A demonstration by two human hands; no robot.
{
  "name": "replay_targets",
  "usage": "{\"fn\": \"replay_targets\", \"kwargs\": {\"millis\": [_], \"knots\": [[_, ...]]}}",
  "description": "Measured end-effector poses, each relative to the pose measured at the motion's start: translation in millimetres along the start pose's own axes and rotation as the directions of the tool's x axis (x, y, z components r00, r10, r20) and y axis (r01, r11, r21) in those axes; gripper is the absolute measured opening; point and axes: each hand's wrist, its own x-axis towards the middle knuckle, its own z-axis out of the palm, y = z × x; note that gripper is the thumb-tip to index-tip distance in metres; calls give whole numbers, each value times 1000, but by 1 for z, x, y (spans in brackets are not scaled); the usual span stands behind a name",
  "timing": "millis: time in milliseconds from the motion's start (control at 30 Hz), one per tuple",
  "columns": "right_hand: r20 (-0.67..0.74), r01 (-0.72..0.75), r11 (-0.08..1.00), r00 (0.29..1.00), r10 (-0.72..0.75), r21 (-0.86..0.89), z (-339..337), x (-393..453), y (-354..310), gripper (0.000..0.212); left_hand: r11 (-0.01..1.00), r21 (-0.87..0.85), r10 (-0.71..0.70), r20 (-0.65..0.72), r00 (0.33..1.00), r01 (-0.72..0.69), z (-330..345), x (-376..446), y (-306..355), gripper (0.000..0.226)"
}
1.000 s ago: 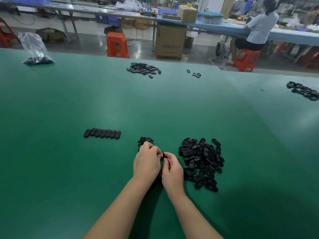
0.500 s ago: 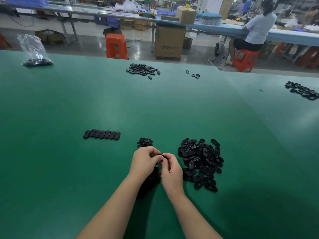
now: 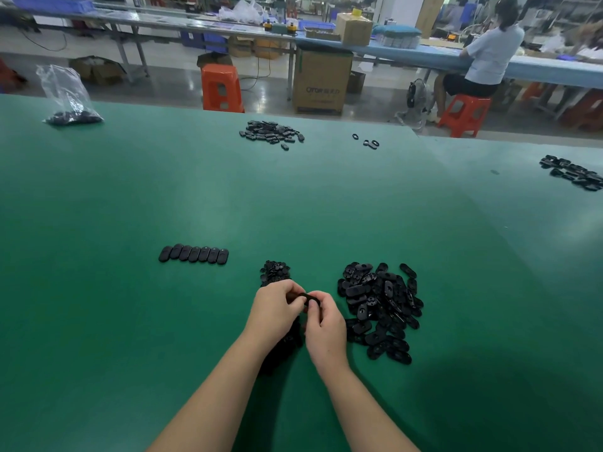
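Grip: the left hand (image 3: pixel 277 308) and the right hand (image 3: pixel 326 324) pinch one black oval part (image 3: pixel 306 297) between them, each with curled fingertips on its own end.
Part: it is raised just off the green table (image 3: pixel 130 321) in the gap between the two thumbs. Only its upper edge shows, and the rest is hidden by fingers.
Change: a second ago the hands were pressed together with the left fingertips at the near edge of the small heap. Now they have drawn back toward the body and opened a little, so the part shows between them.
Meaning: I judge that a small piece has been taken from the heap and is being seated into the oval part. Whether it is fully in cannot be told.
Small heap (image 3: pixel 275 272): just beyond the grip, close to the left knuckles and no longer touched.
Big pile (image 3: pixel 378 311): loose oval parts just right of the grip, close beside the right hand.
Finished row (image 3: pixel 194 255): pieces laid side by side, beyond the grip and to its left, well apart and unchanged.
Under the wrists: more dark parts lie below the grip, mostly in shadow.
Next, as a guess: press the fit home, then carry the part out to the right end of the row.
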Motion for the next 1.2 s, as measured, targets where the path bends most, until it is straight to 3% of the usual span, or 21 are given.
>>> {"fn": "replay_targets", "kwargs": {"millis": [367, 700, 833, 933, 1000, 1067, 1133, 1200], "knots": [[3, -17, 1000, 1000, 17, 10, 0, 0, -1, 12, 995, 60, 84, -63, 994, -81, 7, -3, 0, 9], [21, -18, 1000, 1000, 18, 10, -1, -1, -3, 8, 958, 117, 269, -62, 961, -260, 0, -4, -9, 20], [23, -27, 999, 999, 26, 36, 0, -1, -2, 9, 924, 146, 356, 6, 934, -353, -2, -8, -14, 37], [25, -43, 995, 999, 41, 94, 1, -1, -3, 12, 893, 225, 402, -6, 916, -390, -6, -9, -16, 33], [20, -50, 991, 999, 48, 121, 1, -1, -4, 12, 913, 260, 352, -109, 930, -315, -12, -8, -19, 29], [23, -52, 991, 998, 50, 121, 1, -2, -4, 10, 977, 173, 177, -303, 937, -129, -24, -3, -26, 27], [45, -57, 992, 998, 52, 114, 0, -2, -4, 9, 994, 87, -21, -433, 901, 65, -38, 2, -39, 22], [64, -57, 993, 997, 51, 107, 0, -2, -4, 9, 974, 109, -122, -477, 870, 196, -49, 5, -56, 17]]}}
